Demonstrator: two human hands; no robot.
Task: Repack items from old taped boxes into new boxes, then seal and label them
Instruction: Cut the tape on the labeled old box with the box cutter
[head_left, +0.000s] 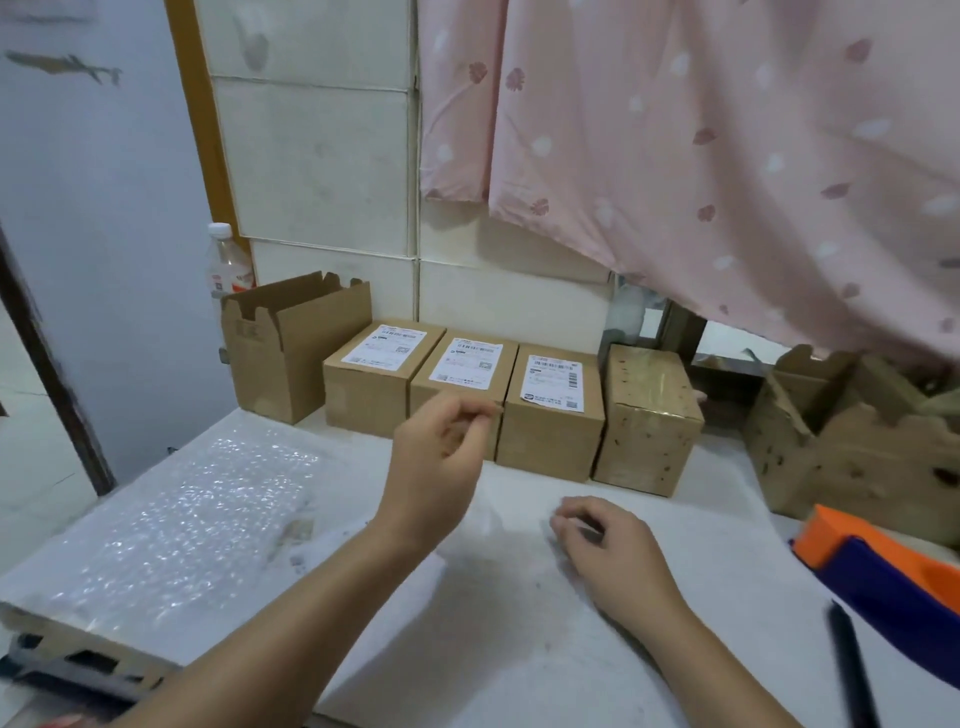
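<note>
Three sealed cardboard boxes stand in a row at the back of the surface (519, 613), touching side by side: left box (371, 395), middle box (467, 364), right box (550, 426). Each carries a white shipping label on top with barcodes and a square code; the print is too small to read. Just right of the row stands an old taped box (647, 421), glossy with tape and spotted. Further right are worn open boxes (841, 457). Left of the row stands an open new box (291, 348), flaps up.

Left hand (441, 447) is raised in front of the middle box, fingers curled, thumb meeting forefinger; whether it pinches anything cannot be told. Right hand (608, 540) rests on the surface, fingers loosely curled under, holding nothing.

Bubble wrap (197, 519) lies at the left. An orange and blue tape dispenser (883, 577) and a dark pen (852, 670) lie at the right. A plastic bottle (226, 265) stands behind the open new box; its label is unreadable. A pink curtain (727, 156) hangs above.
</note>
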